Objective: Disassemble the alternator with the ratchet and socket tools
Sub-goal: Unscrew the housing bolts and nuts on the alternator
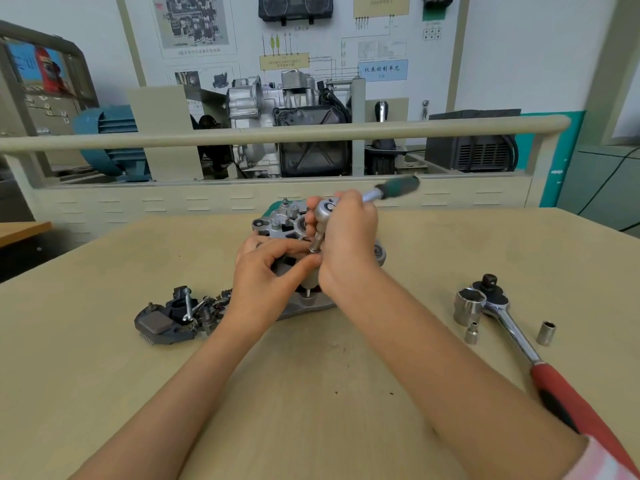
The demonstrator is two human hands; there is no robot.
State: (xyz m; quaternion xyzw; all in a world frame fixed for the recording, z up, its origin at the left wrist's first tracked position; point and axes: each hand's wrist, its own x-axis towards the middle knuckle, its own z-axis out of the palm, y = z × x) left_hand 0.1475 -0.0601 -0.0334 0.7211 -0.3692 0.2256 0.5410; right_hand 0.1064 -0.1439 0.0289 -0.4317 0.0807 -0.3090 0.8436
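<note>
Gripping a small ratchet, the right hand turns a bolt while left hand fingertips pinch its socket, which may slip off the alternator.

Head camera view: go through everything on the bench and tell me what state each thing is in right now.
alternator: on the bench, partly stripped.
green-handled ratchet: socket down on the alternator.
right hand: grips the ratchet head.
left hand: fingertips at the socket's tip.
removed parts: piled left.
red-handled ratchet: lying idle, right.
large socket: loose, beside it.
two small sockets: loose, upright.
</note>
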